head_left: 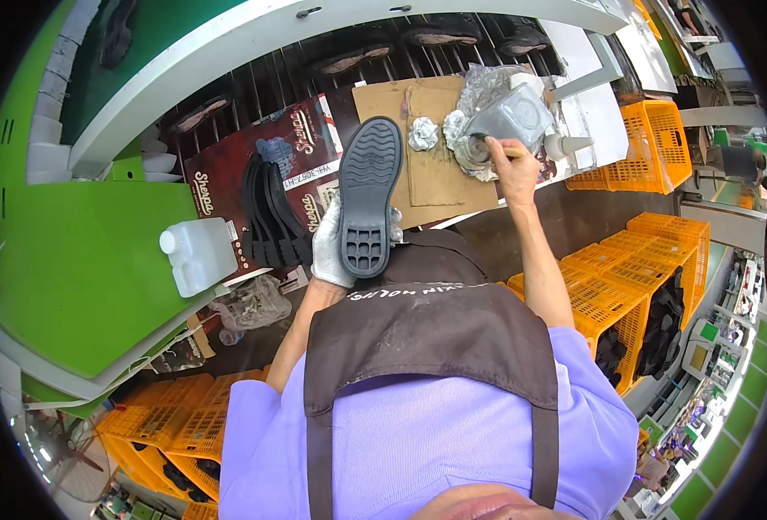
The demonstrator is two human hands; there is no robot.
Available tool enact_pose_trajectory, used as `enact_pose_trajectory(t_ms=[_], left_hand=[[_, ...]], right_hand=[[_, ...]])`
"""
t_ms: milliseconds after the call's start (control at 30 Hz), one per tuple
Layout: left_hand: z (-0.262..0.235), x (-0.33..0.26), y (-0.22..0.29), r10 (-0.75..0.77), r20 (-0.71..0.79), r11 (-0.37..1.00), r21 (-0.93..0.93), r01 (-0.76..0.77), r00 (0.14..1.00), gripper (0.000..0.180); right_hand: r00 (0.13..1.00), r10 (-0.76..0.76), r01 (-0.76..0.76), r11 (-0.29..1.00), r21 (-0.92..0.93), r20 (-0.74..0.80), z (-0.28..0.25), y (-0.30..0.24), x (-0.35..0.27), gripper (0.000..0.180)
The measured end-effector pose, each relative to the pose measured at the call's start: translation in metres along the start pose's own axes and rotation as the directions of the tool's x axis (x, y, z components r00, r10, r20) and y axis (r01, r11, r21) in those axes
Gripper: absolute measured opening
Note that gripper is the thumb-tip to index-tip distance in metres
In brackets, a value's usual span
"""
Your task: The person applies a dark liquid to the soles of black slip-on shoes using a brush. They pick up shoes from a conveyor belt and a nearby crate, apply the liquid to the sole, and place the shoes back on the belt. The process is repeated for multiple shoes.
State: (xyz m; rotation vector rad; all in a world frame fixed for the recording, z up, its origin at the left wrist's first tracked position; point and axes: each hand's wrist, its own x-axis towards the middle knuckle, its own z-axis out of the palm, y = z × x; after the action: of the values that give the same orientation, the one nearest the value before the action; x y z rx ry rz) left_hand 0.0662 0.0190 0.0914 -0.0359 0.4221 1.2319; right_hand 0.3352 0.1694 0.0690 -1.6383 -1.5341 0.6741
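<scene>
My left hand (328,253), in a white glove, grips a black shoe sole (371,186). Its wavy tread and open square heel cells face up. Farther right, my bare right hand (518,170) pinches a short pale handle (513,152), apparently a brush; its tip is hidden in the round dark opening beside the tilted translucent plastic container (515,117). Crumpled white wads (423,133) lie between sole and container on a brown cardboard sheet (440,186). Left of the sole, several more black soles (271,217) stand stacked on edge.
A white jug (200,253) stands on the green surface (80,286) at left. Beyond the bench runs a rack with dark shoe parts (349,61), under a pale frame bar (227,43). At right are a white squeeze bottle (567,145) and orange crates (608,269).
</scene>
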Motion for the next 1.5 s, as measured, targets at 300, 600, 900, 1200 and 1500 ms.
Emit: enact_pose_trajectory(t_ms=[300,600,900,1200,1500], left_hand=[[0.022,0.015,-0.007,-0.012,-0.067,0.992,0.125,0.02,0.998,0.061],[0.02,0.021,-0.02,-0.092,-0.029,0.984,0.15,0.095,0.995,0.06],[0.027,0.031,-0.035,-0.059,0.052,0.985,0.164,0.05,0.997,0.057],[0.045,0.041,-0.037,0.078,0.109,0.913,0.39,-0.115,0.991,0.058],[0.089,0.061,-0.045,0.433,0.358,0.615,0.554,-0.561,0.827,0.071]], right_hand=[[0.972,0.234,-0.227,0.955,0.191,-0.011,-0.003,0.011,-0.032,0.021],[0.942,0.332,-0.333,0.904,0.269,0.051,-0.011,0.016,-0.029,0.02],[0.896,-0.22,0.274,0.957,-0.091,0.385,-0.045,0.019,-0.004,0.015],[0.733,-0.109,0.174,0.984,-0.031,0.672,-0.084,-0.001,0.013,0.017],[0.975,0.041,-0.153,0.836,0.527,0.218,-0.097,-0.011,-0.018,0.014]])
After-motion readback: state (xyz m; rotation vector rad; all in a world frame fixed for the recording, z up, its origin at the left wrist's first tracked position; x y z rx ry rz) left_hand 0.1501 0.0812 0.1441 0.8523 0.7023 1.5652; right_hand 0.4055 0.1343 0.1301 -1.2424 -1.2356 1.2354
